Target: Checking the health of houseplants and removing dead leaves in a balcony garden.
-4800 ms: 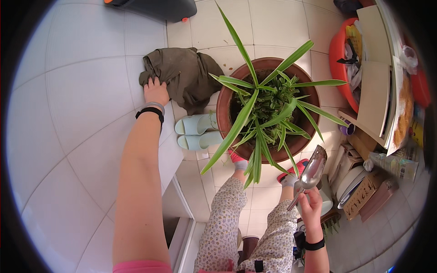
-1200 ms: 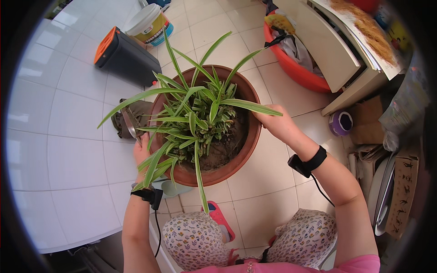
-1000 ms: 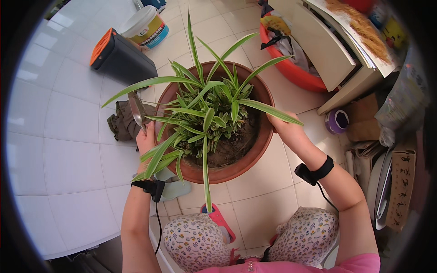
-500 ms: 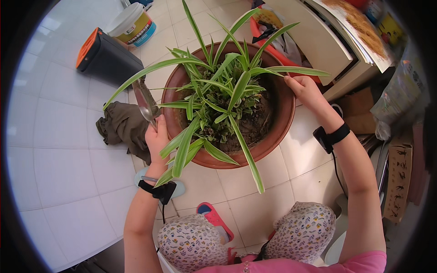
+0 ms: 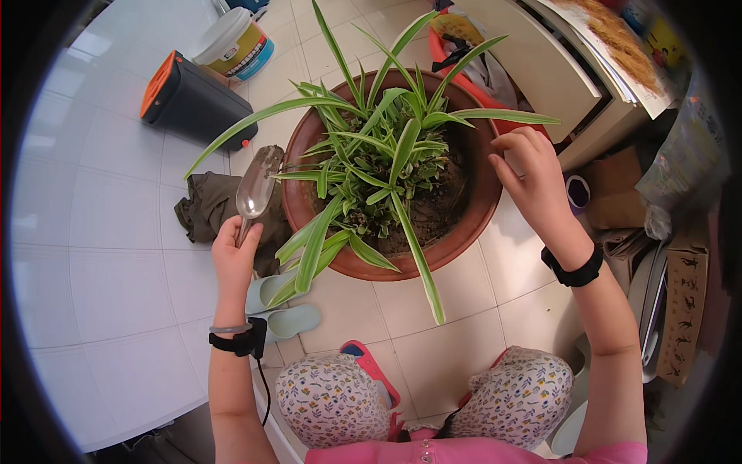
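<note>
A spider plant [image 5: 403, 155] with long green-and-white striped leaves grows in dark soil in a round brown pot [image 5: 465, 237]. My left hand [image 5: 234, 259] is closed round the short handle of a metal scoop [image 5: 255, 193], its soil-smeared tip pointing away from me. The scoop is beside the pot's left side, over a dark cloth. At the pot's right rim is my right hand [image 5: 539, 185], fingers bent and thumb held apart. It grips nothing that I can see, and whether the fingertips touch the rim I cannot tell.
At the far left stand a black bin [image 5: 197, 104] with an orange top and a white-lidded bucket [image 5: 236, 50]. A dark cloth [image 5: 212, 205] and pale green slippers [image 5: 294, 321] lie left of the pot. A cabinet [image 5: 533, 54], a red basin [image 5: 442, 50] and a cardboard box [image 5: 684, 309] are rightward.
My left hand has moved slightly left and towards me, turning the scoop so that its hollow faces up. My right hand has let go of a leaf tip and moved slightly right.
</note>
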`<state>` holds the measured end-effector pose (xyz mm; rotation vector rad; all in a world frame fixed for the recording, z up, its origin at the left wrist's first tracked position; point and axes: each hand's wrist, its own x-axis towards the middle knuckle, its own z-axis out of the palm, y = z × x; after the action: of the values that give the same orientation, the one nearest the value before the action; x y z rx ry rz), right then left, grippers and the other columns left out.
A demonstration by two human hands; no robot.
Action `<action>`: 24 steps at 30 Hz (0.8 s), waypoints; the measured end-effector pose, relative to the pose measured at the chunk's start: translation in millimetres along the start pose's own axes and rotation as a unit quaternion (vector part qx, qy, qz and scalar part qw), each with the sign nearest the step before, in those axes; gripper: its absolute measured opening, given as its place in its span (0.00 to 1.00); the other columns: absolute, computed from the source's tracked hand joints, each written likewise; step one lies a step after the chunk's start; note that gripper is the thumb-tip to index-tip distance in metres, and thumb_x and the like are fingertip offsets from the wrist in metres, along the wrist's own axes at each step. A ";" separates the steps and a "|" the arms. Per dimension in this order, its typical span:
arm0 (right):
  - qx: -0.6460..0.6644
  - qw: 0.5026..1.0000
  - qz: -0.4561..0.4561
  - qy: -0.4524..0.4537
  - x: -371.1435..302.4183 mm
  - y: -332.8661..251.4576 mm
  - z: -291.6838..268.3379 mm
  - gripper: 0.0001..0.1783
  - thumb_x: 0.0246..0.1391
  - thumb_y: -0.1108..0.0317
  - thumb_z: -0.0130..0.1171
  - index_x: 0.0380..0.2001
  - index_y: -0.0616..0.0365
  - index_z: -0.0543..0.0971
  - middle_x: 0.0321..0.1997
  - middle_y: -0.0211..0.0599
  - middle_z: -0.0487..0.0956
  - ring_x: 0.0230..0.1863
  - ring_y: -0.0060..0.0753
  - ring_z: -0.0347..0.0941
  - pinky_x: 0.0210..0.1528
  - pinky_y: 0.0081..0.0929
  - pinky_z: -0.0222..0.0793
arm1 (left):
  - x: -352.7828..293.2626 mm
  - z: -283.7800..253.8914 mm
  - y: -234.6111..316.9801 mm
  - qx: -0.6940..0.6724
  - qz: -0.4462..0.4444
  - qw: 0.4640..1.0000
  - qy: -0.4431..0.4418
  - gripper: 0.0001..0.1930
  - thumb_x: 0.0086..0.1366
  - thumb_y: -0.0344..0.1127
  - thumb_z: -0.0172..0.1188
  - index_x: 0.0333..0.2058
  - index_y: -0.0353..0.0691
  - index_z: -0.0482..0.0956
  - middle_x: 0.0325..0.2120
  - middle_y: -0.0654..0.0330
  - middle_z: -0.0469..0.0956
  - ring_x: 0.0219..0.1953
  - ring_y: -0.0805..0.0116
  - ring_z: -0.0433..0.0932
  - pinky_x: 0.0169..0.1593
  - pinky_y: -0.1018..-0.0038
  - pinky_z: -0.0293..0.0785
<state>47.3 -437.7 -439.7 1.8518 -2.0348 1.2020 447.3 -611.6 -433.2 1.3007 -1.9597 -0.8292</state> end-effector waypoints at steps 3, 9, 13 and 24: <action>0.017 0.999 -0.013 -0.037 3.5 -0.8 3.3 0.08 0.44 0.74 0.61 0.30 0.59 0.74 0.30 0.37 0.72 0.36 0.43 0.68 0.41 0.35 0.63 | -9.0 -21.3 8.9 -0.017 -0.002 0.999 -0.028 0.09 0.60 0.28 0.60 0.37 0.36 0.71 0.19 0.70 0.66 0.23 0.83 0.61 0.28 0.84 0.59; 0.035 0.994 -0.019 -0.099 7.9 -7.7 16.4 0.06 0.45 0.73 0.61 0.29 0.58 0.75 0.30 0.36 0.72 0.37 0.42 0.68 0.41 0.34 0.61 | -2.0 -40.1 69.6 0.244 0.085 0.962 -0.085 0.06 0.60 0.28 0.57 0.34 0.37 0.70 0.19 0.65 0.71 0.22 0.77 0.65 0.27 0.79 0.62; 0.031 0.994 -0.031 -0.103 10.2 -8.9 19.2 0.05 0.45 0.72 0.61 0.28 0.57 0.76 0.30 0.35 0.72 0.38 0.41 0.68 0.42 0.34 0.61 | 12.3 -58.3 97.6 0.350 0.151 0.920 -0.088 0.05 0.57 0.31 0.58 0.32 0.39 0.73 0.22 0.57 0.76 0.24 0.59 0.75 0.28 0.71 0.68; 0.019 0.995 -0.023 -0.092 5.2 -6.9 23.9 0.05 0.44 0.71 0.61 0.27 0.57 0.76 0.30 0.34 0.72 0.37 0.40 0.68 0.42 0.34 0.61 | -1.2 -103.3 89.9 0.213 0.053 0.971 -0.097 0.05 0.57 0.27 0.59 0.31 0.34 0.74 0.18 0.68 0.69 0.21 0.82 0.63 0.26 0.83 0.59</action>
<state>61.7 -456.2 -449.6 2.0861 -2.0590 1.1034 480.6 -598.4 -301.1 1.3731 -2.4371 -0.5117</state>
